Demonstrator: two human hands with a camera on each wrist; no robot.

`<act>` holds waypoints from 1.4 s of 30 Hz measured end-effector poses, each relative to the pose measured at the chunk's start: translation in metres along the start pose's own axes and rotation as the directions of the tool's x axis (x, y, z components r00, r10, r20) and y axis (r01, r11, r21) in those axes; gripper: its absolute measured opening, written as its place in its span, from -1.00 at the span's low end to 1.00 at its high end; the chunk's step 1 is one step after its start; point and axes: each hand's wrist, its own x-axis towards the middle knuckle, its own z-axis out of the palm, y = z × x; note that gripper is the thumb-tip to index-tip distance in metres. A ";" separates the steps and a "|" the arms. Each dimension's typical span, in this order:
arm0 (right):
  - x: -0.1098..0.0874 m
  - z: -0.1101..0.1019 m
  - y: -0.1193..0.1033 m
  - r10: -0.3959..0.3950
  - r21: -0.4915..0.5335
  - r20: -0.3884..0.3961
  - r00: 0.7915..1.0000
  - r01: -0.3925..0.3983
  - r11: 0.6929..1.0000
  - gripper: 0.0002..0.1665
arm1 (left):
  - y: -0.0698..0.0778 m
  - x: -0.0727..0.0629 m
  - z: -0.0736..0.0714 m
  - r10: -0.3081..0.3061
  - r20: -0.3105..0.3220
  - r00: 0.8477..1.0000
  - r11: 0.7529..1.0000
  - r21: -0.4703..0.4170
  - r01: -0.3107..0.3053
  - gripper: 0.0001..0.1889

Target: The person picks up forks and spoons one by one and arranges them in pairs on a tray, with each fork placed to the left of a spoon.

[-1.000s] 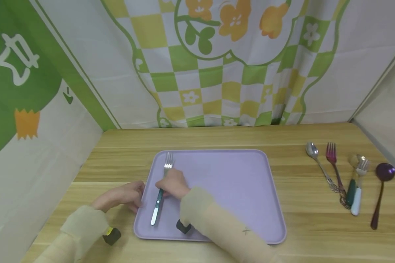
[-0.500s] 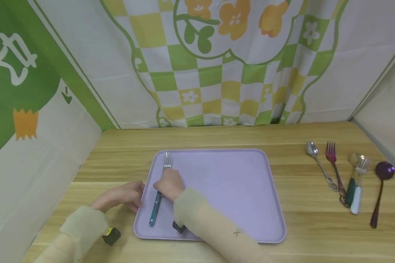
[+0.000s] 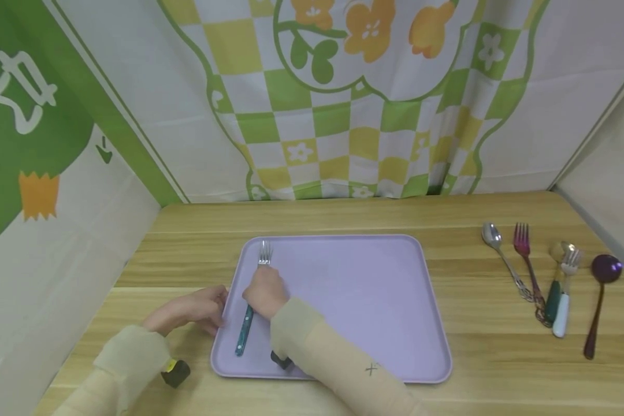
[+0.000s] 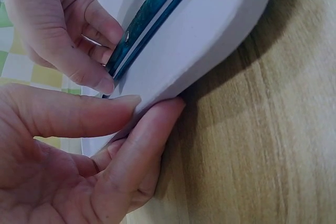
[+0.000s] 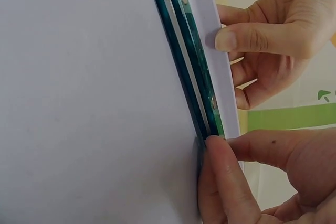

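Observation:
A fork with a teal riveted handle [image 3: 243, 335] lies along the left side of the lilac tray [image 3: 353, 312], tines toward the back. My right hand [image 3: 266, 292] pinches it between thumb and fingers near the top of the handle, and covers its neck in the head view. The right wrist view shows the handle [image 5: 189, 51] on the tray surface, a pale metal strip along its edge. At the tray's left rim, my left hand [image 3: 200, 309] pinches the edge, thumb on top and fingers outside, as the left wrist view shows on the rim [image 4: 205, 59].
On the wooden table [image 3: 468, 358] right of the tray lie a silver spoon [image 3: 504, 257], a purple fork [image 3: 527, 260], a green-handled spoon [image 3: 553, 300], a white-handled fork [image 3: 563, 312] and a dark purple ladle-like spoon [image 3: 598, 300]. A patterned curtain [image 3: 343, 133] stands behind the table.
My right hand has shifted slightly left with the fork, which has turned so its teal riveted face shows instead of a bright reflection. The left hand stays at the tray rim.

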 end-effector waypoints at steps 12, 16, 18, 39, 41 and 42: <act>0.000 0.000 0.000 -0.035 -0.049 0.002 0.999 0.035 0.998 -0.87 | 0.001 0.000 0.000 -0.014 0.000 1.000 1.000 0.002 0.014 -0.58; 0.002 0.001 0.001 -0.036 -0.052 0.000 0.999 0.036 0.998 -0.88 | 0.002 0.000 0.001 -0.015 -0.008 1.000 1.000 0.017 0.015 -0.58; 0.002 0.001 0.002 -0.034 -0.044 0.004 0.999 0.034 0.998 -0.89 | 0.002 0.001 0.001 -0.016 -0.015 1.000 1.000 0.024 0.017 -0.59; -0.011 -0.032 0.022 -0.156 -0.260 0.247 0.956 0.221 0.940 -0.81 | -0.001 0.002 0.002 -0.005 -0.027 1.000 1.000 0.027 0.006 -0.59; -0.016 -0.039 0.023 -0.164 -0.298 0.283 0.945 0.249 0.921 -0.83 | -0.002 0.002 0.002 0.001 -0.021 1.000 1.000 0.019 0.000 -0.58; -0.018 -0.043 0.025 -0.170 -0.318 0.302 0.938 0.267 0.910 -0.82 | -0.002 0.002 0.002 0.000 -0.022 1.000 1.000 0.013 0.001 -0.58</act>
